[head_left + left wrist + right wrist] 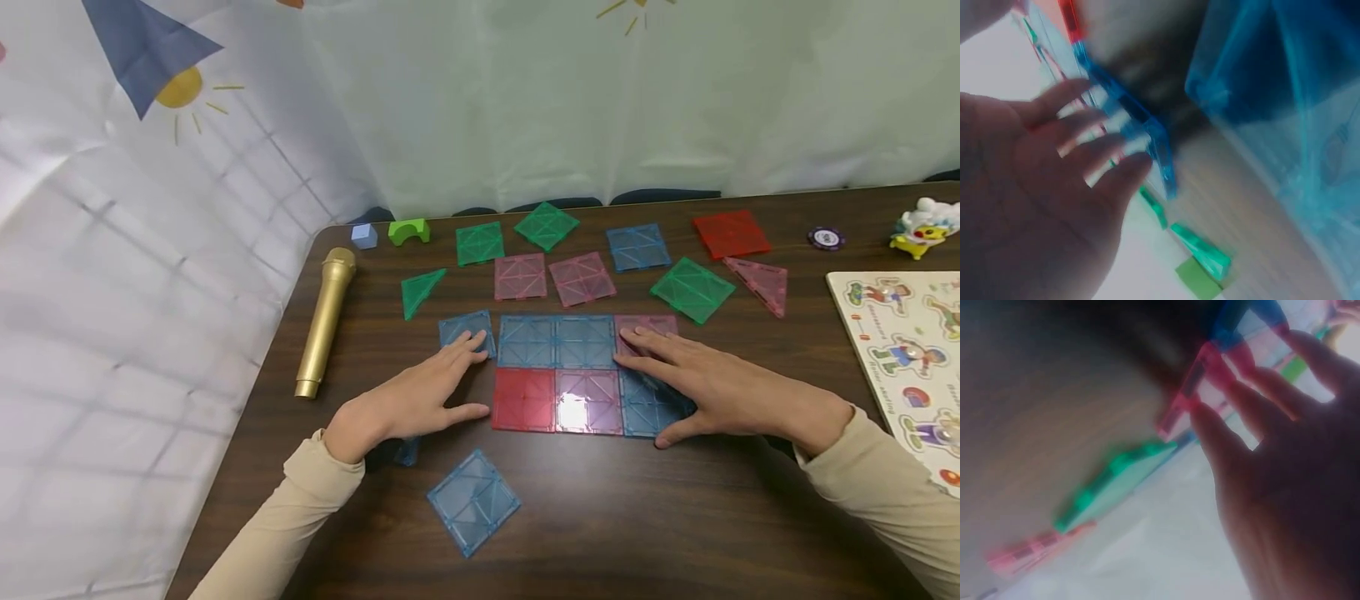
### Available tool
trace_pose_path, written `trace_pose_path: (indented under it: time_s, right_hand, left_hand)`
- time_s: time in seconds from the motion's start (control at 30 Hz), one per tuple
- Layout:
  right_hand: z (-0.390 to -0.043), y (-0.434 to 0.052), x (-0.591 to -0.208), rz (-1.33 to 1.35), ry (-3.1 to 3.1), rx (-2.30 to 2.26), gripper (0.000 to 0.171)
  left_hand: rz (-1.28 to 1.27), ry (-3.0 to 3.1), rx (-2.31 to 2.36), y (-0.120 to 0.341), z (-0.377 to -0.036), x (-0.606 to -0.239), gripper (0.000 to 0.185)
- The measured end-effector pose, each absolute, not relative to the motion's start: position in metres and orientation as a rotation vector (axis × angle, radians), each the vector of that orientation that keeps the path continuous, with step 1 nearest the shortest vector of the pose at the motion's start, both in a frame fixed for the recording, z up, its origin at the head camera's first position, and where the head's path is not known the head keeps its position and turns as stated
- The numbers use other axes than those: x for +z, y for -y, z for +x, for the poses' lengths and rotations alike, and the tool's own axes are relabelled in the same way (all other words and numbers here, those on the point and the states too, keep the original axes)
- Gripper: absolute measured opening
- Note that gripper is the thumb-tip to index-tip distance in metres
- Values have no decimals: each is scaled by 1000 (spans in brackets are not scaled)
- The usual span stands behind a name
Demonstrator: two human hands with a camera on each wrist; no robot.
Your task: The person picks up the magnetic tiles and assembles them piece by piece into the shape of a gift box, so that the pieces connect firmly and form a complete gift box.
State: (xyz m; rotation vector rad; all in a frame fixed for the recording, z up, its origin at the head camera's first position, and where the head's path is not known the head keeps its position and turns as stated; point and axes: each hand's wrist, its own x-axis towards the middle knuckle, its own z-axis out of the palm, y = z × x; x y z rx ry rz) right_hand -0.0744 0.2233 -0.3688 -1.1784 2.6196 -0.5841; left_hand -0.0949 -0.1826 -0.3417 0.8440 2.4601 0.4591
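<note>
Several translucent magnetic tiles lie joined flat on the brown table [675,517]: two blue squares [555,340] above a red square [523,398] and a purple one [588,400]. My left hand [442,379] lies flat, its fingertips touching a loose blue tile [461,329] at the group's left end. That blue tile's edge [1129,119] meets the fingertips [1122,165] in the blurred left wrist view. My right hand [652,383] lies flat over a pink tile [652,323] and a blue tile [645,408] at the right end. Straight fingers [1254,394] touch the pink tile [1200,387].
Loose tiles lie behind: green [480,243], pink [582,279], blue [637,247], red [731,233], a green triangle [420,290]. Another blue tile [473,501] lies near the front. A gold microphone [324,321] is left; a puzzle board [900,350], chip [827,238] and toy [924,225] right.
</note>
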Motion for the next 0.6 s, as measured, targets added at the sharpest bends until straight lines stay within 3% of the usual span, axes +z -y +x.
trace_pose_path:
  time_s: [0.23, 0.6]
  right_hand:
    - [-75, -225, -368, -1158, -2597, -606, 105]
    - [-74, -224, -368, -1154, -2602, -607, 105]
  left_hand:
    - [857, -2402, 509, 184, -101, -340, 85]
    - [887, -2414, 484, 184, -99, -341, 72]
